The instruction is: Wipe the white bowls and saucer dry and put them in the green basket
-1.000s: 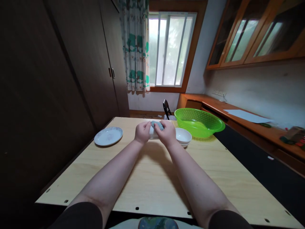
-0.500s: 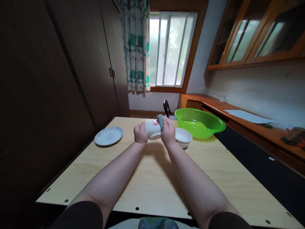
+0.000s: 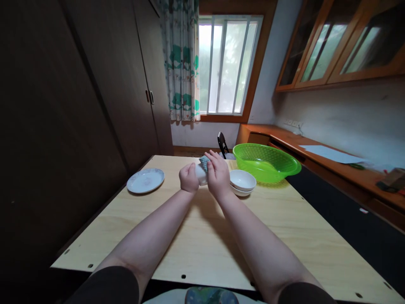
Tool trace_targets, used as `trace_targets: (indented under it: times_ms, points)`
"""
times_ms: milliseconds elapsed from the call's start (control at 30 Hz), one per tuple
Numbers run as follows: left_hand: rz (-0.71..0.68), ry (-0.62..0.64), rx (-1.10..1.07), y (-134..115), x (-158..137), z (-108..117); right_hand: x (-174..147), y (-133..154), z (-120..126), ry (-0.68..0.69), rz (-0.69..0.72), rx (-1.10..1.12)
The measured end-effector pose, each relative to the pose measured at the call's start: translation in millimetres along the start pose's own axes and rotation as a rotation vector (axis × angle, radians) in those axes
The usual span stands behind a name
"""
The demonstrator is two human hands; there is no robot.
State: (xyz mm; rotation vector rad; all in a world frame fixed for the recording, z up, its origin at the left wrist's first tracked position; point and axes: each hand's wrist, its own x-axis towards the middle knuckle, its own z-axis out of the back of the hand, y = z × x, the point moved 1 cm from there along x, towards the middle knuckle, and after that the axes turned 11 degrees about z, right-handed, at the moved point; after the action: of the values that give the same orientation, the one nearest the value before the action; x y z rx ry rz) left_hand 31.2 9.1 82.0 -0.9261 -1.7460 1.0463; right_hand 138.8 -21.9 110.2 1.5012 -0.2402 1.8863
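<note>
A white bowl (image 3: pixel 201 176) is held above the table, tilted on its side and mostly covered by my hands. My left hand (image 3: pixel 189 178) is closed around its left side, thumb uppermost. With my right hand (image 3: pixel 219 175) I press a grey-blue cloth (image 3: pixel 204 162) against the bowl's right side; the fingers wrap over the cloth and hide much of it. Just right of my right hand, two stacked white bowls (image 3: pixel 243 180) stand on the table. A white plate (image 3: pixel 145 180) with a faint pattern lies farther left.
The pale wooden table (image 3: pixel 202 236) has small holes along its near edge. A big green plastic basket (image 3: pixel 267 164) stands at the far right corner. Behind the table is a dark folding chair (image 3: pixel 222 142). A dark wardrobe (image 3: pixel 95 105) lines the left, an orange-brown desk (image 3: pixel 316 154) the right.
My right hand has shifted left and over the bowl with the cloth, hiding the pink flower seen before. More of the stacked bowls shows. My left hand keeps its hold.
</note>
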Motion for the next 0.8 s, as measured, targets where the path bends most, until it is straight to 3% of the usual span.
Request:
trace_targets:
  times_ms: [133, 267, 367, 467, 533, 633, 733, 800]
  points:
    - [0.062, -0.033, -0.128, 0, 2, 0, 0, -16, -4, -0.156, -0.17, 0.242]
    - [0.14, -0.169, -0.252, 7, 7, -2, -3, -29, -11, -0.304, -0.425, 0.479]
    - [0.188, -0.208, -0.372, 15, 12, -3, -3, -32, -14, -0.353, -0.552, 0.581]
    - [0.142, -0.2, -0.337, 21, 17, -1, -4, -31, -15, -0.378, -0.614, 0.611]
    - [0.039, -0.233, -0.203, 23, 18, 3, -5, -27, -14, -0.38, -0.59, 0.574]
    - [-0.095, -0.302, 0.0, 21, 18, 12, -4, -20, -10, -0.345, -0.391, 0.434]
    - [-0.11, -0.275, 0.032, 17, 16, 15, -3, -13, -3, -0.248, -0.133, 0.252]
    - [-0.06, -0.241, -0.056, 14, 14, 13, -1, -10, 1, -0.186, -0.033, 0.182]
